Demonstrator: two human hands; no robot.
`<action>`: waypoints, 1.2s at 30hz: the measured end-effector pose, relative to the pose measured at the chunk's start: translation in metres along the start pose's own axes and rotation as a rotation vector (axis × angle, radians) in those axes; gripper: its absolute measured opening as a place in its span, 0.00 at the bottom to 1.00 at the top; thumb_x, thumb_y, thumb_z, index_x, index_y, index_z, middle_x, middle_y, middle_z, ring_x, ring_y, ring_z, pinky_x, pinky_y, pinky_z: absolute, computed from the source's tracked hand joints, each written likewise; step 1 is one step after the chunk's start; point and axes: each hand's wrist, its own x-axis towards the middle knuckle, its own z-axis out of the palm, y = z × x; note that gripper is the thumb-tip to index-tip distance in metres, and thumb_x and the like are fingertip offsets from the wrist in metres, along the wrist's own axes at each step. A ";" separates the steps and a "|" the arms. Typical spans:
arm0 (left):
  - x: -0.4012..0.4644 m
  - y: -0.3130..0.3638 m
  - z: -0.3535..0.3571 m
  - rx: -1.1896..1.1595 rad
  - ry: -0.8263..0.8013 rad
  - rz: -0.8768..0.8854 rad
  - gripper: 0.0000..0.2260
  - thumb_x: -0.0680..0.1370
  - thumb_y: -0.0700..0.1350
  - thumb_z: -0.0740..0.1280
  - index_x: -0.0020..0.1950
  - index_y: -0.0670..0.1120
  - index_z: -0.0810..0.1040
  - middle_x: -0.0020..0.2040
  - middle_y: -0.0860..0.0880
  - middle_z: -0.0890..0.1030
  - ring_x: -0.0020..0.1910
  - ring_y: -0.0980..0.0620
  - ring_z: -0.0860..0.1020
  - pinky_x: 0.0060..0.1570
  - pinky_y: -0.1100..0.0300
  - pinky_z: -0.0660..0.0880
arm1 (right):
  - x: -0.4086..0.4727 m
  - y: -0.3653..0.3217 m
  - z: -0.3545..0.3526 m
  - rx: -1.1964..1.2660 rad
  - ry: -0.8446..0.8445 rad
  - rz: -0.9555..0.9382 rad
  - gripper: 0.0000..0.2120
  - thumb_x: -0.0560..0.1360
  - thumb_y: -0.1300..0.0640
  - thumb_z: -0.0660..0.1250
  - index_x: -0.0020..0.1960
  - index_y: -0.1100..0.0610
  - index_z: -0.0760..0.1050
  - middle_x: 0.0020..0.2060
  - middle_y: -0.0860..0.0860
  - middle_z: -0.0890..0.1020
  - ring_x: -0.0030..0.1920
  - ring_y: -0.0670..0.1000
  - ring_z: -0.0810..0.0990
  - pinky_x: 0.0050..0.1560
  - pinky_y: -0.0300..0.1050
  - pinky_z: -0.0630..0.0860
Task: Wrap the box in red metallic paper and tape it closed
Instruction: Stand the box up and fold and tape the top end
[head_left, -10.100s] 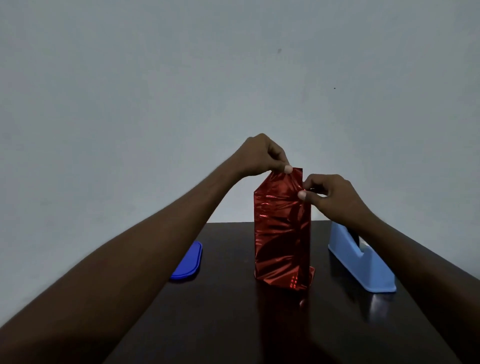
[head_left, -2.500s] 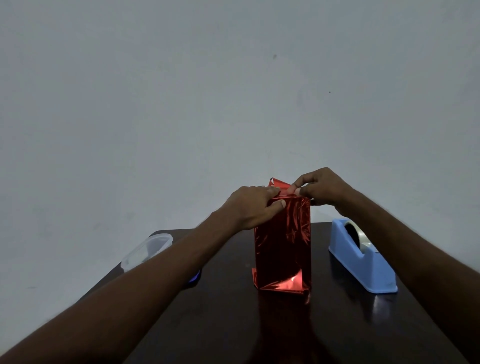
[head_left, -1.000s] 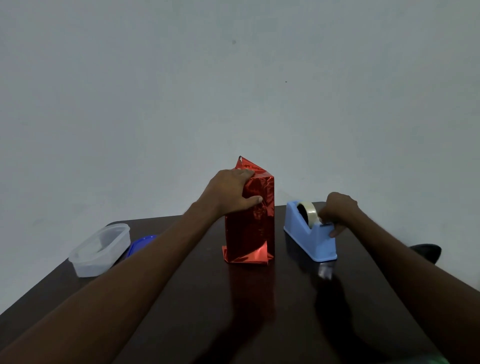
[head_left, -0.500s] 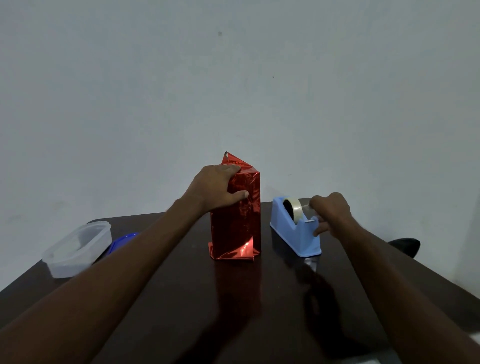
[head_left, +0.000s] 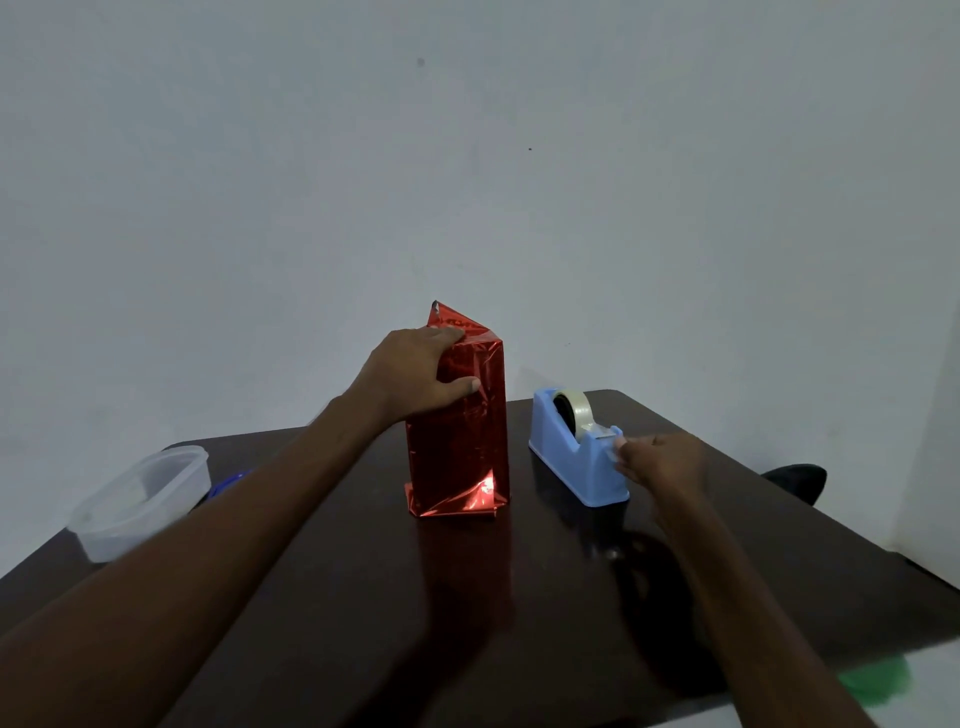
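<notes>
The box in red metallic paper (head_left: 462, 447) stands upright in the middle of the dark table (head_left: 467, 597), with a paper flap sticking up at its top. My left hand (head_left: 415, 374) grips its upper left side, thumb across the front face. Right of it stands a light blue tape dispenser (head_left: 574, 449) with a clear tape roll (head_left: 576, 408). My right hand (head_left: 660, 462) is at the dispenser's cutter end, fingertips pinched on the tape end (head_left: 615, 449).
A clear plastic container (head_left: 140, 499) sits at the table's left edge, with a blue lid (head_left: 228, 480) partly hidden behind it. A dark object (head_left: 797, 478) shows beyond the right edge. A pale wall stands close behind.
The top paper was folded down with both hands. Then my right hand went to the dispenser and slid from the roll to the cutter end. My left hand stays on the box.
</notes>
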 end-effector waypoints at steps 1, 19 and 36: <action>0.000 0.000 -0.001 0.002 -0.004 -0.004 0.38 0.69 0.68 0.60 0.73 0.47 0.71 0.66 0.47 0.78 0.63 0.45 0.77 0.61 0.54 0.71 | -0.001 0.001 0.001 -0.008 0.005 0.007 0.12 0.68 0.56 0.79 0.41 0.66 0.83 0.39 0.62 0.85 0.42 0.60 0.84 0.46 0.53 0.80; -0.001 0.002 -0.003 0.001 -0.007 0.006 0.37 0.69 0.67 0.61 0.73 0.47 0.71 0.66 0.46 0.78 0.63 0.46 0.77 0.62 0.55 0.71 | -0.036 -0.008 0.018 0.248 0.037 0.043 0.09 0.73 0.63 0.71 0.34 0.60 0.78 0.36 0.58 0.81 0.28 0.51 0.76 0.38 0.50 0.78; 0.000 -0.002 0.003 0.029 0.062 0.083 0.35 0.73 0.62 0.67 0.73 0.43 0.70 0.68 0.45 0.76 0.65 0.46 0.76 0.65 0.53 0.71 | -0.007 -0.204 0.083 -0.360 -0.588 -0.385 0.09 0.73 0.61 0.75 0.49 0.66 0.82 0.39 0.58 0.81 0.31 0.49 0.68 0.31 0.40 0.67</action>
